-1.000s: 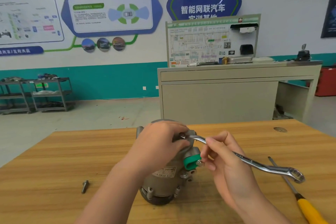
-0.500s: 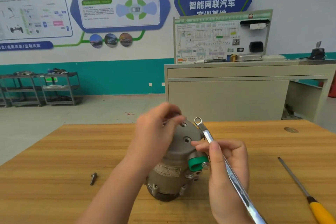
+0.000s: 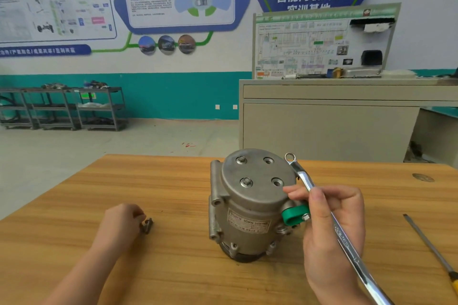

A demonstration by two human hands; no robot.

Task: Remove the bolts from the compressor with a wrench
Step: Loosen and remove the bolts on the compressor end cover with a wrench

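The grey compressor (image 3: 247, 208) stands on end on the wooden table (image 3: 173, 267). Its top plate carries two bolts (image 3: 246, 182) on the left and two empty holes on the right. My right hand (image 3: 332, 225) grips a shiny ring wrench (image 3: 309, 186) just right of the compressor, and its fingertips touch the plate's edge. The wrench's ring end is free, beside the plate's rim. My left hand (image 3: 121, 220) is down on the table to the left, fingers curled on a dark loose bolt (image 3: 146, 226). Whether a second bolt lies there is unclear.
A screwdriver (image 3: 428, 245) with a yellow handle lies at the table's right edge. A green clip sits on the compressor's right side. Beyond the table stand a beige bench (image 3: 322, 119) with a display board and dark shelves at the far left.
My left hand left the compressor's top and came down to the table by the loose bolt. The wrench came off the bolt and swung upright beside the plate.
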